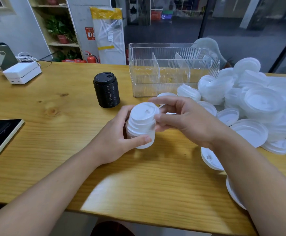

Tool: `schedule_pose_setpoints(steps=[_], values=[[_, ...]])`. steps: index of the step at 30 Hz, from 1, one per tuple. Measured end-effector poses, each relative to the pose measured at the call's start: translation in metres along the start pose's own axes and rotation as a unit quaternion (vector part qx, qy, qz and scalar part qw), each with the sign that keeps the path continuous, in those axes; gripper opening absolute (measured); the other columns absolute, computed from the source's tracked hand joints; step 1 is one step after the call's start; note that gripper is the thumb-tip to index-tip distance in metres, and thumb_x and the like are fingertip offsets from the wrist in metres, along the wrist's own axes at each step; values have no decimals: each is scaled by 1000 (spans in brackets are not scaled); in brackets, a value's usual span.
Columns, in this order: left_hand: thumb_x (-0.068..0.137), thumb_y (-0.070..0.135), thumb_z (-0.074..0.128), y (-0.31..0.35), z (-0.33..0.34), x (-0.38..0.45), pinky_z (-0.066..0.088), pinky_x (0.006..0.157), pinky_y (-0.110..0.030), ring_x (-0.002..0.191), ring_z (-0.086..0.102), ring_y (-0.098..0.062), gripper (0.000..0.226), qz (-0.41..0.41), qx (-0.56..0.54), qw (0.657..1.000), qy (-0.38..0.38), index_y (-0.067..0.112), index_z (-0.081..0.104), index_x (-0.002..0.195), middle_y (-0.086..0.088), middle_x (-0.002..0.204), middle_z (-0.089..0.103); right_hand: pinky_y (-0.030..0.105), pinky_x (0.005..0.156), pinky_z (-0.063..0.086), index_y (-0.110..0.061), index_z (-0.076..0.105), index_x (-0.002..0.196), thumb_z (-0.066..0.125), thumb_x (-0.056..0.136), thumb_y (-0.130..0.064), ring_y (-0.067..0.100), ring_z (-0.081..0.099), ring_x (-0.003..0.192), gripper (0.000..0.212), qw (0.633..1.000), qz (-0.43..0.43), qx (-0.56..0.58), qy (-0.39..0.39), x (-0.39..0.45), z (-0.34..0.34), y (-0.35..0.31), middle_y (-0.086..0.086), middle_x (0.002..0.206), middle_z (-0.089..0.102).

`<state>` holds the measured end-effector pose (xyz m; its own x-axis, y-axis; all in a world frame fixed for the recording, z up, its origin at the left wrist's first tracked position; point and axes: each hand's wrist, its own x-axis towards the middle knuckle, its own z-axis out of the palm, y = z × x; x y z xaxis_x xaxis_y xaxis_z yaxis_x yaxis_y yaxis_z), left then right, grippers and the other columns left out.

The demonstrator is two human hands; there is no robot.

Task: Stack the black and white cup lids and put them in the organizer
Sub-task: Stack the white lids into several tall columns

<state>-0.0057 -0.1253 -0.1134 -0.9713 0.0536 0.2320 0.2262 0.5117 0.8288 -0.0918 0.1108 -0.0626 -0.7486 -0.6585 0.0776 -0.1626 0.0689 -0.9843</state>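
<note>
Left grip curls round a stack of white cup lids above the bench; right grip pinches its top lid, clear organizer behind

Wood-grain table, clear ribbed plastic organizer, white lids prob. matt plastic

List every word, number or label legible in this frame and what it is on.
"02": white digits on a blue sign behind the glass, beside a red sign.
Red wall notice: print too small to read.
White sticker on the yellow-topped wrapped package: blurred, unreadable.
Black lid stack, white lid stack, phone, white box: no legible text.
</note>
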Motion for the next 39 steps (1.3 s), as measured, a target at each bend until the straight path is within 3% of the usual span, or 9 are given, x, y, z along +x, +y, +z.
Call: schedule_pose_setpoints(steps=[4,7,11,13,16,21,31,36,39], values=[[84,46,93,-3,0,0,46,97,-10,129,62,4,92,-10,21,1000,7,40,38,158,28,136,66,33,78,55,-30,72,130,86,94,-25,15,67,73,39,987,-13,-159,-6,-1,4,1,0,84,75],[83,49,92,-3,1,1,41,95,-2,130,59,10,97,-15,24,1000,11,42,35,161,27,137,64,28,76,52,-32,70,130,89,91,-32,8,62,71,43,980,-11,-199,-13,-2,6,2,-4,80,72],[81,52,93,-2,1,0,42,95,-3,129,60,7,98,-15,28,999,17,46,34,160,24,139,64,30,69,49,-34,72,125,92,84,-46,8,55,67,48,974,-18,-227,18,-2,7,4,-11,76,62],[82,52,93,-2,1,0,45,98,-9,129,62,4,98,-12,24,999,17,46,34,159,20,141,64,27,74,52,-40,72,126,89,80,-59,5,59,76,53,956,-37,-282,68,0,11,7,-17,93,66],[83,51,92,-1,1,1,48,101,-19,129,65,-1,97,-6,23,1000,14,44,34,160,16,142,66,18,92,48,-42,66,140,86,85,-58,2,63,112,61,937,-81,-333,63,2,23,10,-22,127,66],[82,49,93,0,2,0,46,96,-9,126,65,3,102,-11,21,1000,18,46,31,162,19,139,67,7,100,41,-32,69,141,85,90,-48,-10,59,122,56,937,-86,-335,54,0,25,7,-25,127,70],[77,35,101,-7,-1,4,52,111,-36,128,69,-4,115,-19,13,1000,14,44,30,167,18,139,71,26,116,46,-30,68,144,81,94,-49,-9,57,132,55,945,-77,-318,15,4,19,11,-26,139,67],[77,46,100,-8,-3,4,53,114,-46,133,66,-7,102,-6,15,1000,9,43,43,161,16,143,69,31,118,48,-29,66,146,86,92,-43,-9,60,132,59,958,-75,-276,-27,10,12,8,-22,139,69],[77,50,99,-2,-4,2,53,116,-47,133,67,-7,101,-6,11,1000,12,42,44,161,15,144,70,37,110,55,-25,73,135,79,97,-49,-1,70,121,45,966,-98,-239,14,16,13,-5,-15,127,77]])
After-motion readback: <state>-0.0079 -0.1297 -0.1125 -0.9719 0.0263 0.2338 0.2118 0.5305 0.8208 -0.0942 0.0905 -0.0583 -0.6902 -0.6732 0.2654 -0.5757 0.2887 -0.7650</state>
